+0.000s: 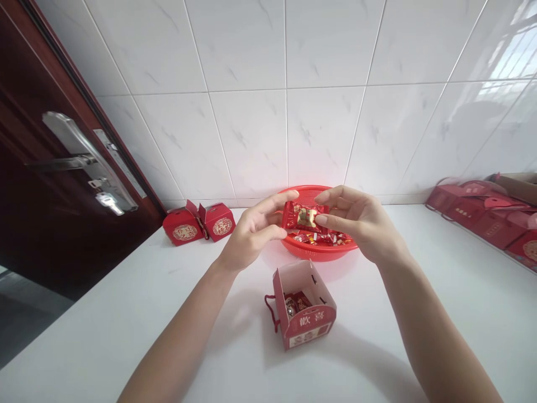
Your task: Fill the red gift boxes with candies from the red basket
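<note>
Between my two hands is a small red candy packet (305,217) with gold print, held up in front of a red plastic basket (321,256). My right hand (361,221) pinches the packet's right end, thumb across its front. At its left edge my left hand (258,229) has curved fingers around the packet, the thumb near the lower corner. Several wrapped candies (319,239) lie in the basket behind. Below my hands an open red gift box (308,324) with a cord handle stands on the table; a few wrapped candies (297,302) are inside it.
Two closed red gift boxes (182,226) stand at the back left of the white table (184,302). More red boxes (489,218) line the right edge. A tiled wall (247,134) is behind, and a dark red door (37,212) with a metal handle is at the left.
</note>
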Tool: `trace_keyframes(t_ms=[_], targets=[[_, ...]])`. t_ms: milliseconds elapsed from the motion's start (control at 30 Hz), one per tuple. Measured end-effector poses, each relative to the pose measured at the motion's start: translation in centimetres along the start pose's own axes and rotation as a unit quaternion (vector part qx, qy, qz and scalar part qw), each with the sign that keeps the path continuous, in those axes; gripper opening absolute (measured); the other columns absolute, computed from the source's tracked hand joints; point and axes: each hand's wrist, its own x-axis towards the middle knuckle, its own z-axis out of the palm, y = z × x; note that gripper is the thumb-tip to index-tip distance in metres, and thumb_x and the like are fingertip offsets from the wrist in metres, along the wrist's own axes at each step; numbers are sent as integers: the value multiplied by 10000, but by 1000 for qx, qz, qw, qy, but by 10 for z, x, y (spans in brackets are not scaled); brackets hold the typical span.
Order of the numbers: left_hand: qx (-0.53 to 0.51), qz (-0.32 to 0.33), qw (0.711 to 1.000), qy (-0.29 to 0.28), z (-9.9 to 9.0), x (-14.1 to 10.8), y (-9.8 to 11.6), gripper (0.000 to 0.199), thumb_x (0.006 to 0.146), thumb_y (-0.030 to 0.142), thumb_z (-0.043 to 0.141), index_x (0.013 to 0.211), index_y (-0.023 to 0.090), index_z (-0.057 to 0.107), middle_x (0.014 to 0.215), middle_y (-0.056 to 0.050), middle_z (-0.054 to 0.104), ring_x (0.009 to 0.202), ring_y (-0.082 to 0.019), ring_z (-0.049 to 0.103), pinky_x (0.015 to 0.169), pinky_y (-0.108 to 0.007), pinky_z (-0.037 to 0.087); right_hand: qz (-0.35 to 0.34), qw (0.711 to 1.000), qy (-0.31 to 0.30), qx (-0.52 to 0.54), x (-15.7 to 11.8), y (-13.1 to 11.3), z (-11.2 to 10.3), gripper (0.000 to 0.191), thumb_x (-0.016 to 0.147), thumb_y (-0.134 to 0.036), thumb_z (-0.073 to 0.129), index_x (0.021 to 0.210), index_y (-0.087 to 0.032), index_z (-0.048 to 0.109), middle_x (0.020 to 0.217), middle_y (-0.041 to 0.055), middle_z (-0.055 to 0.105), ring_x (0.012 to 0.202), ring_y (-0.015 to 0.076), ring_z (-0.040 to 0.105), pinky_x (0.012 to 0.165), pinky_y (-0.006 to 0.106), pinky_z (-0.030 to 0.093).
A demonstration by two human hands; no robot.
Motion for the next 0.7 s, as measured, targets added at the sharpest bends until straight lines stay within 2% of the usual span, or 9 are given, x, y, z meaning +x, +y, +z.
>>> trace_keyframes(t_ms=[67, 167, 300, 400, 567, 700], targets=[[-8, -5, 1000, -5, 0, 0, 2, 565, 748, 154, 700, 1309, 222, 677, 1253, -90, 724, 1110, -276, 679, 889, -374, 563, -7, 1000, 13, -8, 0, 1, 1, 355, 707, -357, 900, 932, -194, 678, 952, 58, 747, 762, 179, 705, 623, 297, 565], [-4, -19, 1000, 7, 2, 2, 2, 485, 814, 261, 737, 1288, 183, 676, 1139, -101, 750, 1048, -258, 687, 886, -375, 563, -19, 999, 25, -18, 0, 1, 2, 350, 712, -360, 891, 934, -195, 677, 931, 59, 746, 773, 189, 711, 621, 304, 569], [14, -32, 999, 32, 2, 4, -1, 382, 827, 325, 799, 1165, 160, 734, 958, -69, 764, 840, -179, 685, 809, -320, 569, -35, 999, 31, -17, 0, 2, 2, 327, 725, -336, 883, 944, -199, 681, 958, 56, 745, 789, 185, 710, 633, 303, 574], [25, -13, 999, 16, 3, 4, -1, 252, 842, 315, 796, 1043, 165, 780, 926, -57, 767, 759, -140, 661, 769, -282, 564, -34, 999, 26, -23, 0, 1, 1, 304, 744, -327, 871, 945, -196, 685, 944, 53, 744, 796, 183, 711, 647, 301, 575], [60, -1, 998, -10, 5, 3, 4, 158, 859, 291, 763, 957, 171, 796, 913, -63, 767, 761, -155, 661, 733, -282, 557, -25, 998, -13, -56, 0, -1, 0, 289, 812, -390, 816, 987, -196, 693, 934, 63, 754, 823, 193, 718, 703, 323, 585], [107, -23, 993, -46, 2, 0, 6, 143, 868, 277, 736, 946, 168, 784, 856, -54, 745, 770, -170, 660, 745, -303, 548, -19, 993, -77, -83, -2, -3, -1, 232, 842, -312, 774, 1026, -195, 694, 925, 57, 751, 833, 201, 728, 716, 338, 594]])
